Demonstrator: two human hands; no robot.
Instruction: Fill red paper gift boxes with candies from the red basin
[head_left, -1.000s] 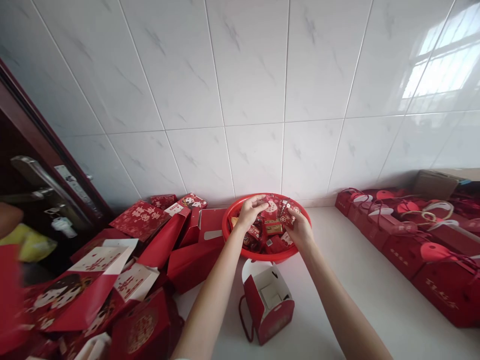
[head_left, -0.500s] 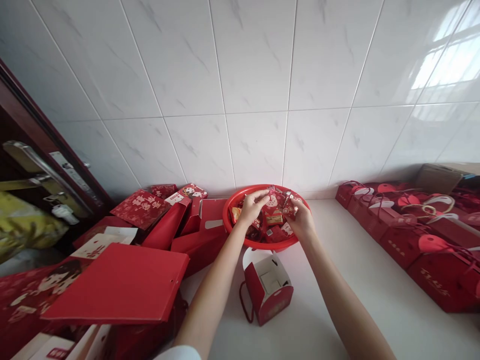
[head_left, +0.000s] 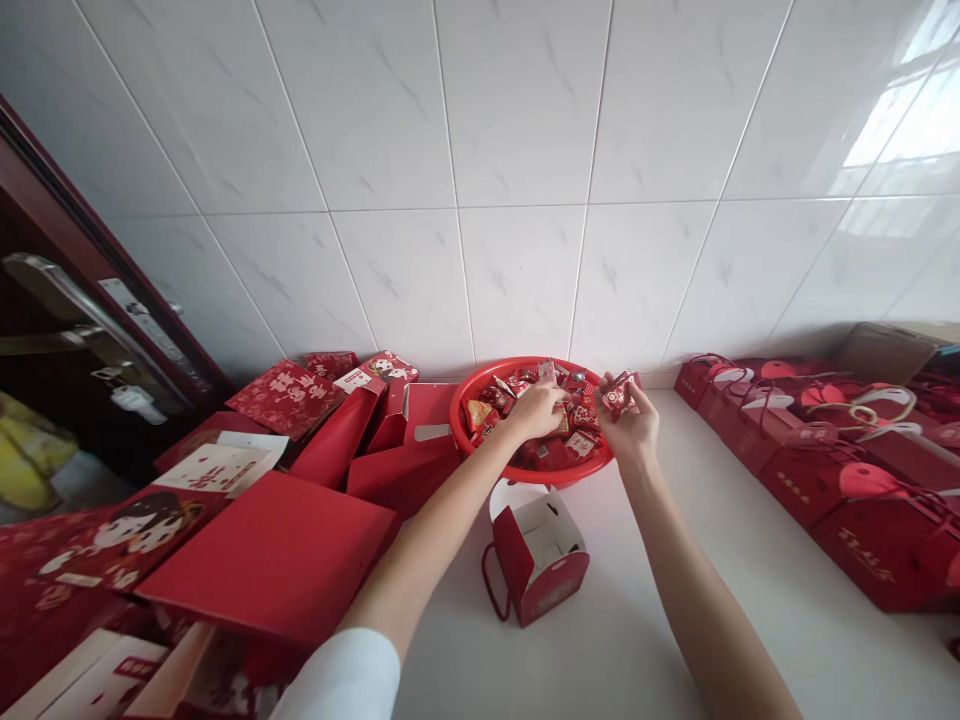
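Note:
A red plastic basket (head_left: 469, 452) holds many small wrapped sweets (head_left: 581, 443), mostly in red wrappers. My left hand (head_left: 537, 410) is over the basket, its fingers bent down among the sweets; what they pinch, if anything, is hidden. At the basket's right rim my right hand (head_left: 630, 425) is closed around red wrapped sweets (head_left: 619, 393), raised above the rest. Just in front of the basket stands a small red gift box (head_left: 551, 588), its top open and its white inside showing. A red cord handle hangs at its left side.
Red boxes and folded cartons (head_left: 270, 555) are piled on the left, beside a door with a metal handle (head_left: 60, 290). Filled-out red gift boxes (head_left: 795, 485) with cords stand in rows at the right. A tiled wall (head_left: 517, 280) rises behind the white tabletop (head_left: 637, 630).
My right hand has drawn right and up to the basket's rim with the sweets. My left hand has moved right, deeper over the basket. The view has shifted slightly.

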